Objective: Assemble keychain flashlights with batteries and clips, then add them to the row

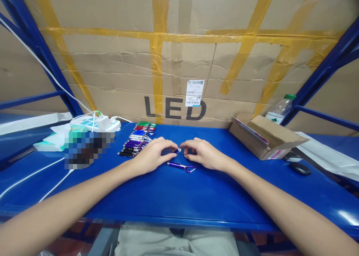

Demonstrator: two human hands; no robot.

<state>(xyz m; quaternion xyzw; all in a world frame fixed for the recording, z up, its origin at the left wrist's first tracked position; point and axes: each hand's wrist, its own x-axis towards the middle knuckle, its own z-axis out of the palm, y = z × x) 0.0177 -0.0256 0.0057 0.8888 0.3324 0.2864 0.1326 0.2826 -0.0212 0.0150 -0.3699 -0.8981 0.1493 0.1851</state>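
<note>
Purple metallic piece [178,150] sits pinched in the left hand's [151,155] fingers; the right hand's [206,154] curl beside it, grip unclear. Nearer on the table [157,200], a carabiner penlight [176,165] seems light, stiff, slippery: grasp mid-barrel.

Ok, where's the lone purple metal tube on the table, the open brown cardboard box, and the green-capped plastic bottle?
Lone purple metal tube [176,165]: head view, its barrel.
Open brown cardboard box [249,141]: head view, outer side wall.
Green-capped plastic bottle [281,107]: head view, clear upper body.
</note>
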